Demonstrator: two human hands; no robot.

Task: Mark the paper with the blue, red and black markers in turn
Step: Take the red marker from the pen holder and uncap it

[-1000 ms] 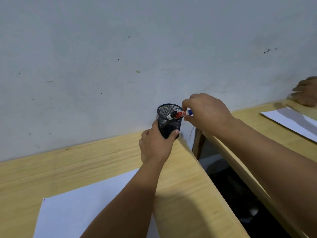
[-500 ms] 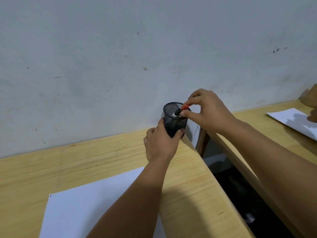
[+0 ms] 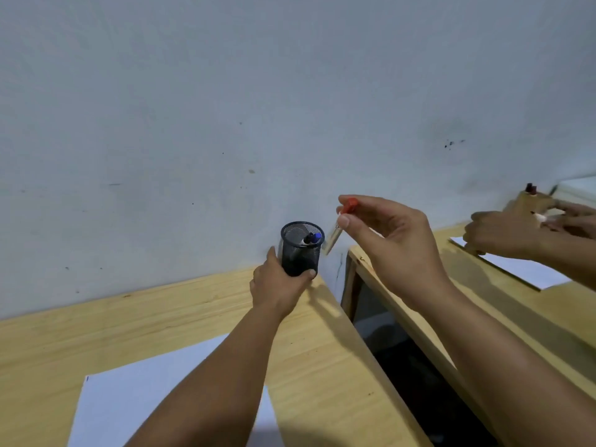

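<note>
Two markers left in the cup, the red one out in the right hand.

Half a second ago the red marker [image 3: 337, 227] was just leaving the black mesh cup [image 3: 301, 250]; now the right hand [image 3: 392, 250] pinches it by the cap, clear of the rim, body hanging tilted beside the cup. The left hand [image 3: 279, 283] stays wrapped around the cup, with the blue marker [image 3: 317, 236] and the black marker [image 3: 308, 239] inside. The paper [image 3: 129, 401] lies near-left on the wooden table [image 3: 161, 317] against a grey wall [image 3: 225, 108]; another person's hands [image 3: 503, 235] work over a second table [image 3: 477, 285] to the right.
</note>
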